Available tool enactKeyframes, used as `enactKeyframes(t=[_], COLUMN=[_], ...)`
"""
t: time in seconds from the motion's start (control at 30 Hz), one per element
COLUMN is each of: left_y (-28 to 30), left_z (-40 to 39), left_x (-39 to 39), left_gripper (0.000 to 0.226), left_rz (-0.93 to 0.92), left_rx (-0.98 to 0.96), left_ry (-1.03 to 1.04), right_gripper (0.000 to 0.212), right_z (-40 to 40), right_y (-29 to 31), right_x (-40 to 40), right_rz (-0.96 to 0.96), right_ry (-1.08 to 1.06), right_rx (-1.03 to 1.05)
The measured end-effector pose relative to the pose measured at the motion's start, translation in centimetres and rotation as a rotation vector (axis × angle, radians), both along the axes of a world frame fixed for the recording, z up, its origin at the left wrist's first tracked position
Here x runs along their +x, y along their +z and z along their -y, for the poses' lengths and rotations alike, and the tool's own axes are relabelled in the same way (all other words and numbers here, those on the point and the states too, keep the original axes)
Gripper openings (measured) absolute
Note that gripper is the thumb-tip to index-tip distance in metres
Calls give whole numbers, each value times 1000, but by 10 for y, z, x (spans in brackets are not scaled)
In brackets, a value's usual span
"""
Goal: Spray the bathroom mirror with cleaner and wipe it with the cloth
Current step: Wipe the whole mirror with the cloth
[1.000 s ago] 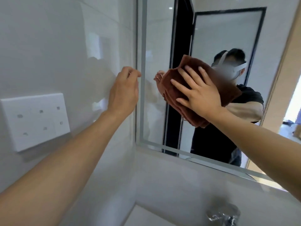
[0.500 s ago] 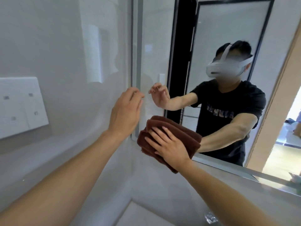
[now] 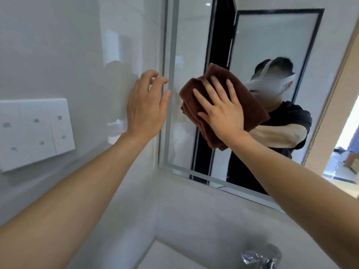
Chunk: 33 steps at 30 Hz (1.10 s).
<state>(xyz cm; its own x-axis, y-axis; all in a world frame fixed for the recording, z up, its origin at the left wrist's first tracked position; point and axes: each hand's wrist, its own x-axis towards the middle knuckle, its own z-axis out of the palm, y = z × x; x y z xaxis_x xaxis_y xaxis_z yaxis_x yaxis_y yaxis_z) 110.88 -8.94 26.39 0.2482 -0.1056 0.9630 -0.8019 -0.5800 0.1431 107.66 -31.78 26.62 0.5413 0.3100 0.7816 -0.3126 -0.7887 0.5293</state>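
Note:
The bathroom mirror [image 3: 186, 123] hangs on the wall ahead with a frosted band around its edge. A folded brown cloth [image 3: 250, 101] lies flat against the glass, left of the mirror's middle. My right hand [image 3: 221, 111] presses on the cloth with straight, spread fingers. My left hand [image 3: 145, 105] is raised at the mirror's left edge, fingers loosely bent and holding nothing, its fingertips at the frame. No spray bottle is in view. The glass reflects a person in a black shirt with a white headset.
A white switch panel [image 3: 35, 133] is fixed to the glossy tiled wall on the left. Below the mirror are a white sink basin [image 3: 171, 257] and a chrome tap [image 3: 260, 257]. A bright doorway [image 3: 347, 148] opens at the far right.
My right hand slid the cloth down to the mirror's lower left corner, then back up to mid-height. My left hand stayed by the mirror's left edge.

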Motion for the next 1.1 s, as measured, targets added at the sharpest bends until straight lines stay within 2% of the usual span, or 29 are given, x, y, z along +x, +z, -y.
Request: enactKeyframes(t=[0.1, 0.27, 0.37, 0.5, 0.73, 0.83, 0.97, 1.1], left_y=[-9, -43, -58, -50, 26, 49, 48, 17], left_z=[3, 17, 32, 64, 120, 138, 150, 154], left_x=[0, 7, 13, 4, -33, -47, -57, -59], left_gripper=[31, 30, 27, 28, 21, 18, 16, 15], left_rz=[-1, -45, -51, -19, 100, 146, 141, 110], left_rx=[-2, 102, 165, 160, -22, -109, -176, -144], left_ry=[-2, 9, 11, -40, -113, -150, -194, -217], right_gripper=[71, 65, 65, 63, 65, 63, 61, 65], right_z=[-6, -8, 9, 46, 114, 125, 117, 106], right_y=[-34, -140, -166, -132, 56, 98, 62, -42], right_x=[7, 3, -14, -47, -120, -132, -119, -103], right_rz=[-30, -219, -272, -219, 188, 285, 297, 63], right_ry=[20, 70, 24, 1, -143, -186, -119, 3], right_rx=[-17, -34, -78, -100, -24, 44, 16, -30])
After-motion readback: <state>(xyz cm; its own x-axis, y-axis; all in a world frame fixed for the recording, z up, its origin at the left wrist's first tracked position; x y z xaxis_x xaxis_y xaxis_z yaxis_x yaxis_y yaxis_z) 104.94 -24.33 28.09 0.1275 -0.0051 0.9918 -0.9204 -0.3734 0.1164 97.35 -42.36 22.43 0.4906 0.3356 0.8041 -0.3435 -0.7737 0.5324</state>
